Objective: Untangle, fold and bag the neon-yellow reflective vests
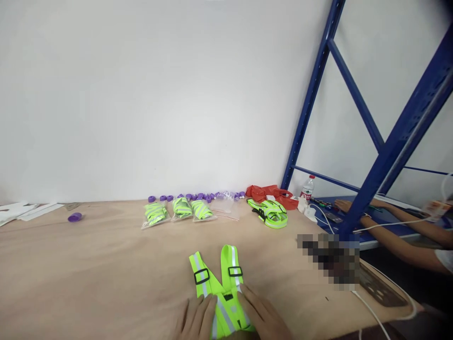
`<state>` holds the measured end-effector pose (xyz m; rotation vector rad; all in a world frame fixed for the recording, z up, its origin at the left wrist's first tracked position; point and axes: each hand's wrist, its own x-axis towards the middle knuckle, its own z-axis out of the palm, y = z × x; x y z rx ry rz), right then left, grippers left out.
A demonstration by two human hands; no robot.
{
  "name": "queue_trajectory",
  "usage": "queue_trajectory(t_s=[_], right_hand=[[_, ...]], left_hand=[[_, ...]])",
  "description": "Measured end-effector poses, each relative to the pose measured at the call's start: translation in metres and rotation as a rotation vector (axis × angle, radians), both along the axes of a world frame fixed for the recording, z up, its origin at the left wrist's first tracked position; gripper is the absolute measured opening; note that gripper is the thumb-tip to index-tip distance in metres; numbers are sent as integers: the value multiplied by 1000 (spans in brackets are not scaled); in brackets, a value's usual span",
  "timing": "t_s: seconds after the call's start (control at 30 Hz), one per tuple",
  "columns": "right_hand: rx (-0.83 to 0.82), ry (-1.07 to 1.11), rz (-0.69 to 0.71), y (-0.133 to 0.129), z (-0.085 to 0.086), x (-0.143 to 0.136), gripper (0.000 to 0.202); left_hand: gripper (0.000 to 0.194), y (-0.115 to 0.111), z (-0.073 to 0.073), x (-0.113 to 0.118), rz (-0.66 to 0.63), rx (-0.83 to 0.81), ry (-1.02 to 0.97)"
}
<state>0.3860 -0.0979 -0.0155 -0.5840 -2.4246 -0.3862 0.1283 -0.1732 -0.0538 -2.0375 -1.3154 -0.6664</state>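
Note:
A neon-yellow reflective vest (226, 309) made of straps with silver stripes lies on the brown-covered table (106, 283) right in front of me. Its two shoulder straps, each with a black buckle, point away from me in a V. My left hand (197, 317) rests flat on the left edge of the vest, fingers stretched out. Along the opposite edge lies my right hand (262, 314), its fingers also extended and touching the straps. The lower part of the vest is cut off by the bottom of the picture.
Bagged vests (155, 215), clear bags (224, 205) and purple rolls (189, 196) lie along the wall. Further right are a loose vest (274, 215), a red bag (262, 192) and a bottle (307, 188). A blue rack post (371, 189) stands before another person's arms (396, 241). A phone (382, 286) lies by a cable.

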Motion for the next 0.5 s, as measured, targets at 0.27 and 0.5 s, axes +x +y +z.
queue_trajectory(t_s=[0.27, 0.5], right_hand=[[-1, 15, -12, -44, -1, 22, 51], [-489, 167, -93, -25, 28, 2, 24]], left_hand=[[37, -33, 12, 14, -128, -167, -29], [20, -14, 69, 26, -99, -586, -445]])
